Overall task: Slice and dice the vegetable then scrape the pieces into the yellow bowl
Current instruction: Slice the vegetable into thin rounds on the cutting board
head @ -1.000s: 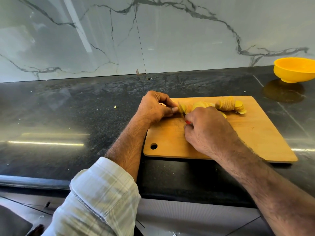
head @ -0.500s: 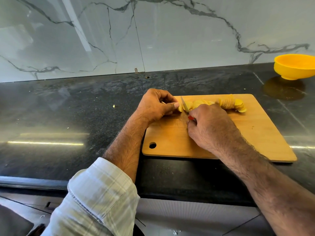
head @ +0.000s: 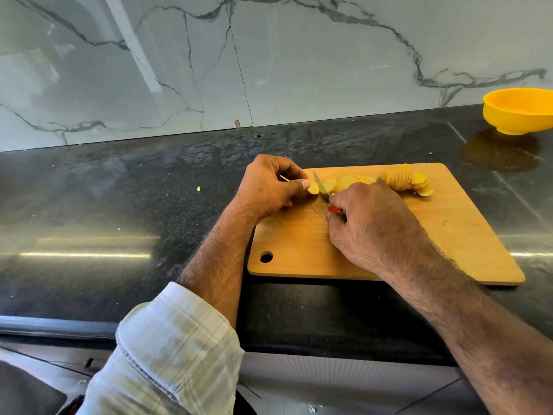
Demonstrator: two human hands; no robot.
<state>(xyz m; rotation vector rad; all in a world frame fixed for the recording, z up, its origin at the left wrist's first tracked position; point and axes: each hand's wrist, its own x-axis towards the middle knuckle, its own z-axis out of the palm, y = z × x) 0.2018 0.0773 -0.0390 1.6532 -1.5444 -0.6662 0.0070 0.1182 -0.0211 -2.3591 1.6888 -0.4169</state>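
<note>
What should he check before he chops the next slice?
1. Left hand pinches the last vegetable end piece firmly: ok.
2. Left thumb tip away from the knife blade: not ok, it sits right beside the blade.
3. Right hand grips the red knife handle: ok.
4. Cutting board lies flat on the countertop: ok.
5. Cut slices lie on the board, clear of the blade: ok.
6. Yellow bowl within reach: cannot tell; it stands far right.
</note>
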